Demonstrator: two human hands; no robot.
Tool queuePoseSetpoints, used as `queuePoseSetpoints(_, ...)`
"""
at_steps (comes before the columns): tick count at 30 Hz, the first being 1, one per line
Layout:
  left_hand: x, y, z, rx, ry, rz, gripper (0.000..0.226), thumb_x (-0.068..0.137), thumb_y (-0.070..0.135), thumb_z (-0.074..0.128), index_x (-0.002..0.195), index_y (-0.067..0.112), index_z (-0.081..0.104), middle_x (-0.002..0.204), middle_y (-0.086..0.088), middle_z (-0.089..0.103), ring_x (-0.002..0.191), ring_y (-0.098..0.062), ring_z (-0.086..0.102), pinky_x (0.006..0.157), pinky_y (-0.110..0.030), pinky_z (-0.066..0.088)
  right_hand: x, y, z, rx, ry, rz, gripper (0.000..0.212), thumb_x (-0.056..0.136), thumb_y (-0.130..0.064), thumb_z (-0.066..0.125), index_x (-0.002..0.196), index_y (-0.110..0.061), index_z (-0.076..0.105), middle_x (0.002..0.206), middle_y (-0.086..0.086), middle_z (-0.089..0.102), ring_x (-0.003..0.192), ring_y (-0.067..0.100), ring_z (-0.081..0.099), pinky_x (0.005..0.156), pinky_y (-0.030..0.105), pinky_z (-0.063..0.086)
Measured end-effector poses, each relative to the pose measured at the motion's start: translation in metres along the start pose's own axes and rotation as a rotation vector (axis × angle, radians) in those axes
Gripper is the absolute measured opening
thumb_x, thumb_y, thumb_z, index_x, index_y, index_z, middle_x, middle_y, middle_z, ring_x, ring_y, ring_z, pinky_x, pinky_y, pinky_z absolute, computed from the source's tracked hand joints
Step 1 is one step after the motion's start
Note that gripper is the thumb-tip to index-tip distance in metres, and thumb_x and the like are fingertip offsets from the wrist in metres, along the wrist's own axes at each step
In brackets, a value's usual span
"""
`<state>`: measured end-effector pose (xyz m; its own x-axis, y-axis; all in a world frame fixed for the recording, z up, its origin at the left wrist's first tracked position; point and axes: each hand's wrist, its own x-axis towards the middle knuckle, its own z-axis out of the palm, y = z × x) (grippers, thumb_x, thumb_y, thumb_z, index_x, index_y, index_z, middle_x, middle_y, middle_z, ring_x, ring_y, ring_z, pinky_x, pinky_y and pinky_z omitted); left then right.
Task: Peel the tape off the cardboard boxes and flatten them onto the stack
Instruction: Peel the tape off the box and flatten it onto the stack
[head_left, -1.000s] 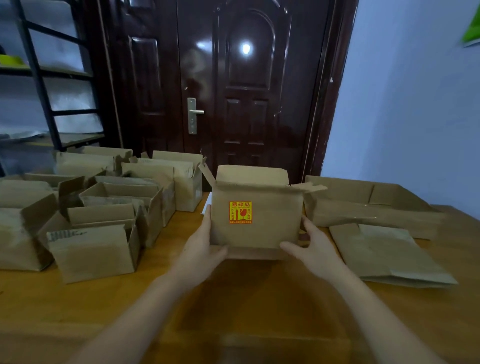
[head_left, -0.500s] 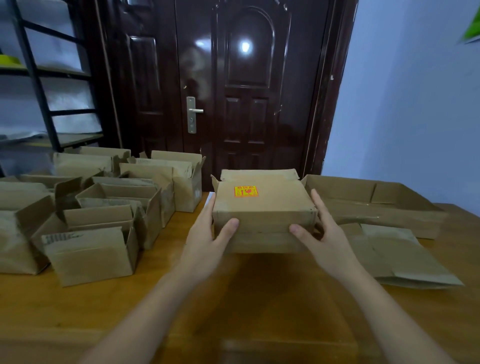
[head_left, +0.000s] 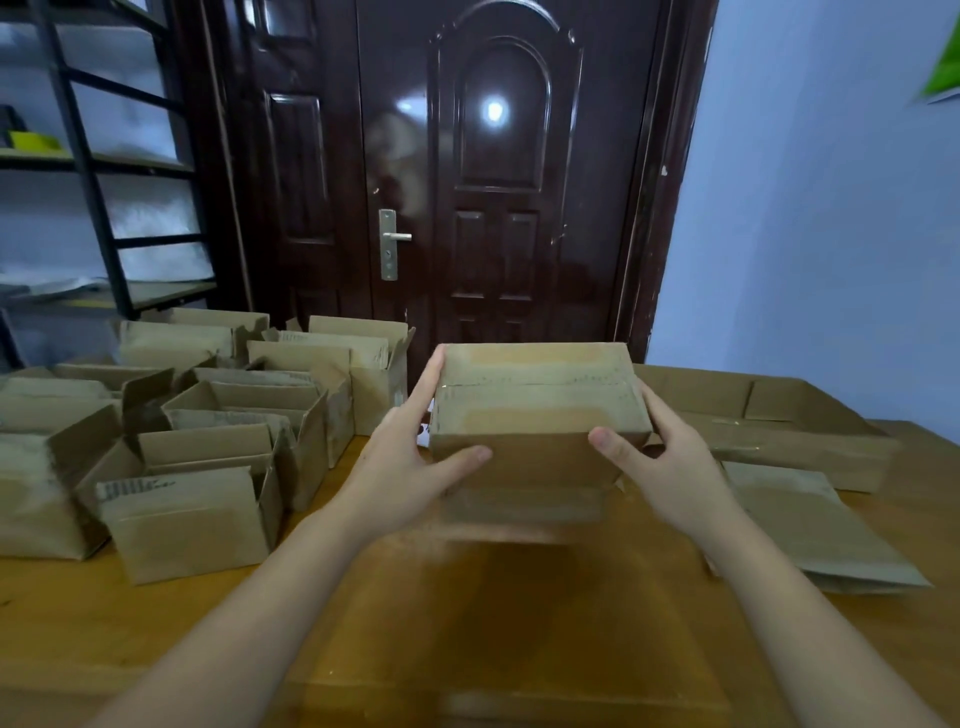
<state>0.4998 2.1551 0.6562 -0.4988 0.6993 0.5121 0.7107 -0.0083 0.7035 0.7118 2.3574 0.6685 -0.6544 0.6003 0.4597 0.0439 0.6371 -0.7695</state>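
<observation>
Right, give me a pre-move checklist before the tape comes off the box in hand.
1. Box held by both hands: ok; left hand and right hand grip its sides.
2. Taped seam faces up: ok.
3. Loose tape end to pick at: cannot tell.
4. A finger free to peel: not ok.
5. Flattened stack within reach at right: ok.
6. Bare table below to set it down: ok.

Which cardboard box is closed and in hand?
The box held between both hands, taped seam facing up; the boxes on the left stand open on the table.
</observation>
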Motion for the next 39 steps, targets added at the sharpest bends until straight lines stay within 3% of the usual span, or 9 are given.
queuePoseSetpoints(3,0.001,0.006,0.002,0.012,-0.002,-0.032,0.103,0.078,0.068,0.072,0.155,0.065,0.002,0.154,0.02,0.041,0.141,-0.014,0.042,0.115,-0.052,0.042,0.003,-0.007,0.001,0.021,0.041,0.007,0.089,0.071,-0.087,0.06,0.15,-0.052,0.035,0.129,-0.042,0.05,0.116,-0.014,0.047,0.089,0.016,0.043)
queuePoseSetpoints(8,-0.004,-0.002,0.004,0.089,-0.075,-0.126,0.103,0.075,0.076,0.064,0.158,0.059,0.007,0.16,0.012,0.039,0.143,-0.02,0.042,0.114,-0.054,0.043,0.004,0.011,0.009,0.036,-0.05,0.098,0.083,0.079,-0.074,0.06,0.152,-0.04,0.04,0.143,-0.019,0.054,0.13,0.008,0.051,0.104,0.033,0.05)
queuePoseSetpoints(11,-0.008,-0.013,0.007,0.157,-0.132,-0.152,0.102,0.074,0.081,0.059,0.158,0.058,0.006,0.16,0.01,0.041,0.143,-0.02,0.042,0.114,-0.052,0.044,-0.003,0.025,0.019,0.079,-0.105,0.139,0.068,0.079,-0.072,0.06,0.141,-0.048,0.047,0.131,-0.027,0.058,0.124,0.002,0.054,0.086,0.013,0.05)
queuePoseSetpoints(14,-0.012,-0.025,0.011,0.179,-0.142,-0.162,0.1,0.074,0.084,0.058,0.155,0.063,0.005,0.158,0.013,0.042,0.139,-0.016,0.043,0.111,-0.046,0.047,-0.005,0.037,0.028,0.09,-0.108,0.192,0.08,0.078,-0.074,0.06,0.149,-0.039,0.044,0.137,-0.021,0.056,0.127,0.005,0.052,0.1,0.025,0.048)
queuePoseSetpoints(19,-0.02,-0.041,0.017,0.274,-0.166,-0.237,0.089,0.067,0.094,0.051,0.14,0.078,0.004,0.151,0.01,0.046,0.119,-0.006,0.041,0.101,-0.038,0.05,-0.003,0.041,0.036,0.068,-0.213,0.282,0.046,0.078,-0.077,0.051,0.118,-0.055,0.049,0.115,-0.04,0.052,0.11,-0.011,0.052,0.083,0.009,0.04)
queuePoseSetpoints(23,-0.026,-0.046,0.015,0.33,-0.15,-0.185,0.09,0.067,0.093,0.055,0.146,0.068,0.019,0.163,0.017,0.029,0.145,-0.012,0.031,0.112,-0.047,0.044,-0.003,0.049,0.041,0.065,-0.22,0.29,0.053,0.082,-0.08,0.04,0.128,-0.055,0.045,0.116,-0.043,0.048,0.106,-0.02,0.043,0.083,0.01,0.032)
queuePoseSetpoints(28,-0.031,-0.037,0.003,0.302,-0.234,-0.062,0.109,0.064,0.102,0.045,0.154,0.044,0.029,0.163,0.026,0.021,0.147,0.003,0.021,0.118,-0.038,0.034,0.002,0.058,0.045,0.138,-0.262,0.359,0.051,0.078,-0.083,0.039,0.123,-0.06,0.048,0.119,-0.038,0.047,0.112,-0.009,0.045,0.094,0.029,0.038)
queuePoseSetpoints(32,-0.04,-0.036,-0.007,0.21,-0.235,-0.01,0.076,0.077,0.097,0.032,0.137,0.052,0.041,0.146,0.036,0.037,0.141,0.005,0.033,0.111,-0.032,0.044,0.003,0.061,0.046,0.096,-0.282,0.379,0.085,0.082,-0.086,0.034,0.155,-0.042,0.03,0.151,-0.016,0.039,0.137,0.012,0.039,0.116,0.048,0.034)
queuePoseSetpoints(39,-0.035,-0.037,-0.005,0.332,-0.248,0.071,0.052,0.078,0.096,0.04,0.122,0.07,0.049,0.123,0.044,0.03,0.124,0.014,0.03,0.092,-0.019,0.043,-0.005,0.025,0.053,-0.204,-0.021,0.028,0.069,0.095,-0.067,0.04,0.154,-0.032,0.035,0.155,-0.013,0.038,0.142,0.008,0.032,0.113,0.032,0.03)
